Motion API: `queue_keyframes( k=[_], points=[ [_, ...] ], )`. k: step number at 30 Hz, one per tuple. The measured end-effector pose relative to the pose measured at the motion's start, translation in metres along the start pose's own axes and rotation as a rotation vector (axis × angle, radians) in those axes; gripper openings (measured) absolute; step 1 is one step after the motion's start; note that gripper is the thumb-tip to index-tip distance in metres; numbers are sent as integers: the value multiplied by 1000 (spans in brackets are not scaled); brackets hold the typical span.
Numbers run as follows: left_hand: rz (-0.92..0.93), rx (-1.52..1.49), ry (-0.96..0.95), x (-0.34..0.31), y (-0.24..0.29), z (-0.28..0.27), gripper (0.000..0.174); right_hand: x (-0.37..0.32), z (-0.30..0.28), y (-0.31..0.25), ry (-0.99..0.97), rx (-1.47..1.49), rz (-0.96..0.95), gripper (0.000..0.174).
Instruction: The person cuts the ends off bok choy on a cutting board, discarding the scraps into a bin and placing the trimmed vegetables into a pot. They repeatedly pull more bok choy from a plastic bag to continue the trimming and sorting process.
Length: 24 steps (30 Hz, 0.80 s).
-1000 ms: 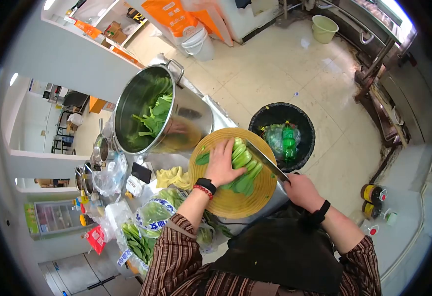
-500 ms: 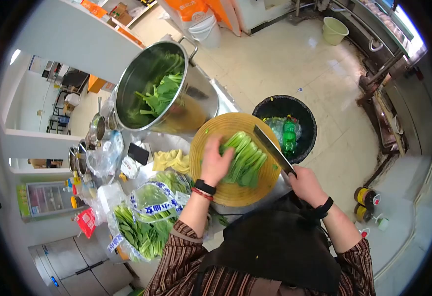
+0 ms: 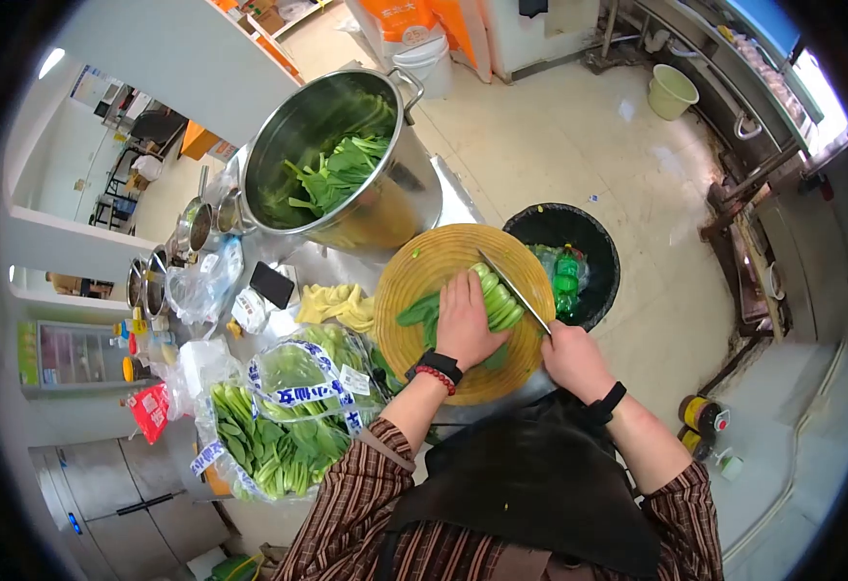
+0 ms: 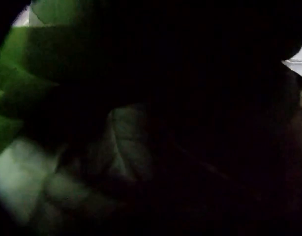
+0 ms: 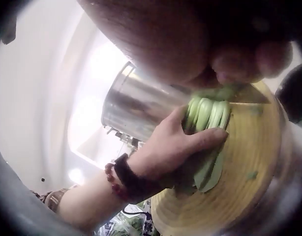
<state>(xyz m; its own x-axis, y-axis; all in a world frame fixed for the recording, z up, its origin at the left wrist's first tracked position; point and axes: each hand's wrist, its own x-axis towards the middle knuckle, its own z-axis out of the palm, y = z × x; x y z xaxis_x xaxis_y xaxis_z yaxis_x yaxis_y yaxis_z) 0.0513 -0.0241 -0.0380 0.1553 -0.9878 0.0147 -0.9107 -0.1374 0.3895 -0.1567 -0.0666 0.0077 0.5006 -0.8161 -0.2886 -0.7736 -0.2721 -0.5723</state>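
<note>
On the round wooden chopping board lies a bunch of leafy greens with pale green stalks. My left hand holds the bunch down from above, its thumb along the near side and its fingers over the stalks. The right hand grips the handle of a kitchen knife. Its blade runs along the right end of the stalks, close over the board. In the right wrist view, the left thumb lies across the stalks. Dark leaves fill much of the left wrist view.
A tall steel pot holding cut greens stands beyond the board. To the left are yellow gloves, a phone and a plastic bag of greens. A black bin with a green bottle sits on the floor at right.
Half a second ago my left hand was off to the left of the spread greens; now it is back on them, and they are gathered. The knife has moved left to the stalks.
</note>
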Motion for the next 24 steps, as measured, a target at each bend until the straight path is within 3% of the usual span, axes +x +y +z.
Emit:
queue_keyframes(
  k=[7, 12, 24],
  points=[
    [48, -47, 85, -10, 1, 7, 102, 2, 10, 3, -36, -57, -30, 18],
    [81, -41, 35, -6, -4, 3, 90, 1, 14, 5, -57, -90, -57, 18],
    [132, 37, 114, -11, 0, 12, 70, -3, 1, -7, 51, -27, -29, 15]
  ],
)
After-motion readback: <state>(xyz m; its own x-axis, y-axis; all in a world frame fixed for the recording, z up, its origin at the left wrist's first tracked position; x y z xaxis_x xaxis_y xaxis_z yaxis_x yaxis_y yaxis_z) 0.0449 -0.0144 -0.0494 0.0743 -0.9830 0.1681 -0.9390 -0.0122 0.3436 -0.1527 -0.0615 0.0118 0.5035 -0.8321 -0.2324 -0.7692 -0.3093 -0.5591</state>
